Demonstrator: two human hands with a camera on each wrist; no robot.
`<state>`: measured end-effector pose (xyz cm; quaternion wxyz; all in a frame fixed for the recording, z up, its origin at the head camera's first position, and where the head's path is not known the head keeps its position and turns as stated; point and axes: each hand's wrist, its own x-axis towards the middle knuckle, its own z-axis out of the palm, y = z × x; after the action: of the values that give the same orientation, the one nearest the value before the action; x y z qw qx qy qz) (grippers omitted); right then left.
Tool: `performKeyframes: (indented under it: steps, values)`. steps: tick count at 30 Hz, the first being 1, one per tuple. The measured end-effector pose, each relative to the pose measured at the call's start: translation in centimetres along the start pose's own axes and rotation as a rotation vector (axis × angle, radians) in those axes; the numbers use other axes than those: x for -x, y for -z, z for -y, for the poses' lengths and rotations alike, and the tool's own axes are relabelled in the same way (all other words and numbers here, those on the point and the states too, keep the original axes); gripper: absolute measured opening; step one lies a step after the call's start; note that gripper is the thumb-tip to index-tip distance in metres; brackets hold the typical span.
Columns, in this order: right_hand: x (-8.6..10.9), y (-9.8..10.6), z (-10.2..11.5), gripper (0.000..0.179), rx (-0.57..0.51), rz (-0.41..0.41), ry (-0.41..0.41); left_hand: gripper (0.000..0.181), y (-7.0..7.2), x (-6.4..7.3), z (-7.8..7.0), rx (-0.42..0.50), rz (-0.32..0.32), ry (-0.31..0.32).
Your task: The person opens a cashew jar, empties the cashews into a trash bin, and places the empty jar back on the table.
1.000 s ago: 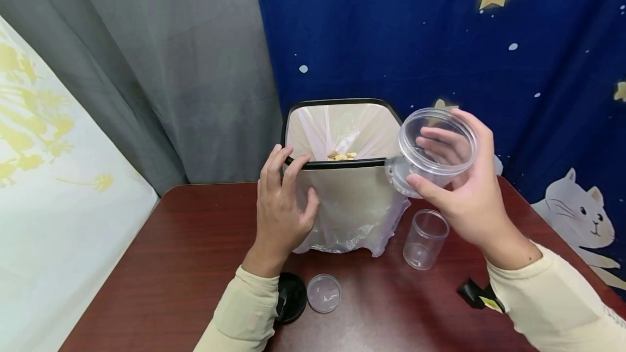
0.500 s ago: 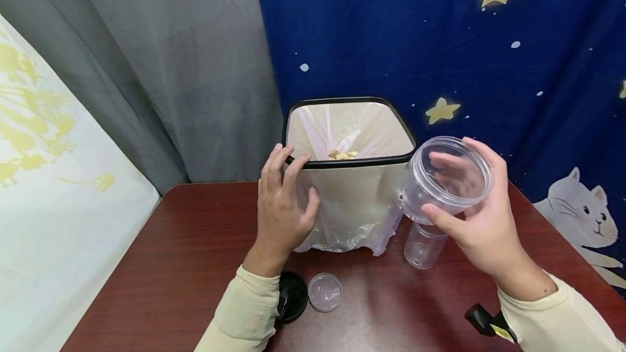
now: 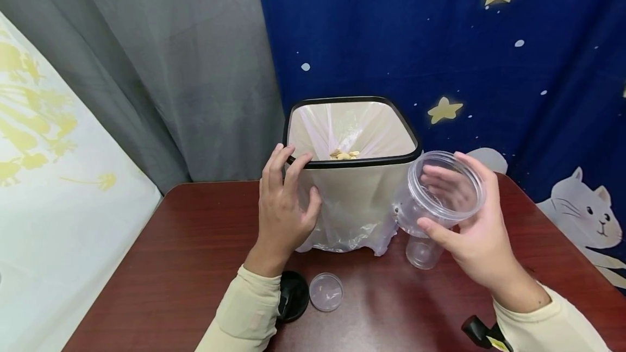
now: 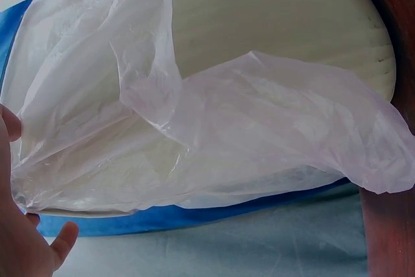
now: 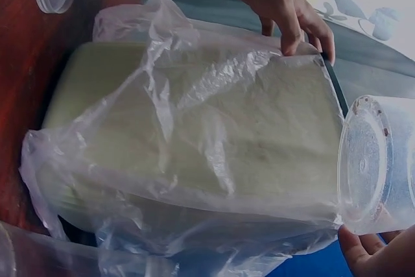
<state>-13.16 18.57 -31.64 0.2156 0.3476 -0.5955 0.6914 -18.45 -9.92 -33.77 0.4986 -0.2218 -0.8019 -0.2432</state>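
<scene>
My left hand (image 3: 286, 213) grips the near left corner of a trash bin (image 3: 352, 194), with fingers over its black rim and thumb against the front wall. A thin translucent bag lines the bin and hangs over its outside. Pale nut-like pieces (image 3: 344, 155) lie inside. My right hand (image 3: 481, 246) holds a clear plastic jar (image 3: 409, 208) just right of the bin, mouth tilted up towards me. A few dark specks (image 5: 386, 132) show near the jar's base in the right wrist view. Below it, a smaller clear jar (image 3: 424, 254) stands upright, partly hidden.
On the reddish-brown table (image 3: 195, 265) lie a clear round lid (image 3: 326, 291) and a round black lid (image 3: 294, 297), partly covered by my left sleeve. A black object with a yellow label (image 3: 481, 334) lies by my right sleeve. Curtains (image 3: 342, 26) hang behind the table.
The jar in my right hand has come down and away from the bin's right rim, then drifted slightly left, over the smaller jar. My left hand keeps its place on the rim.
</scene>
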Motion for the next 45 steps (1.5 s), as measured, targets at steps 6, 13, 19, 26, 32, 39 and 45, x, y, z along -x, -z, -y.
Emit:
performKeyframes:
  steps: [6, 13, 19, 26, 32, 39, 45]
  values:
    - [0.9, -0.4, -0.8, 0.100, 0.000, 0.018, 0.011, 0.052, -0.1, 0.0, 0.0, 0.002, -0.008, -0.007]
    - [2.6, -0.9, -2.1, 0.103, 0.093, 0.061, -0.103, 0.053, -0.1, 0.0, 0.0, 0.003, -0.010, -0.007]
    - [4.1, -1.3, -3.2, 0.103, 0.259, 0.117, -0.272, 0.053, 0.0, 0.1, 0.0, 0.000, -0.009, -0.002]
    - [5.5, -1.7, -4.6, 0.099, 0.402, 0.148, -0.337, 0.053, 0.0, 0.1, 0.0, -0.005, -0.012, 0.002]
    - [6.6, -2.1, -5.6, 0.096, 0.454, 0.176, -0.387, 0.052, -0.2, 0.1, -0.1, 0.003, -0.009, -0.007]
    - [7.4, -2.4, -6.6, 0.096, 0.489, 0.243, -0.430, 0.052, -0.1, 0.0, 0.0, 0.001, -0.032, -0.016]
    - [8.0, -2.5, -7.4, 0.096, 0.549, 0.273, -0.488, 0.051, -0.3, 0.1, 0.0, 0.013, -0.034, -0.015]
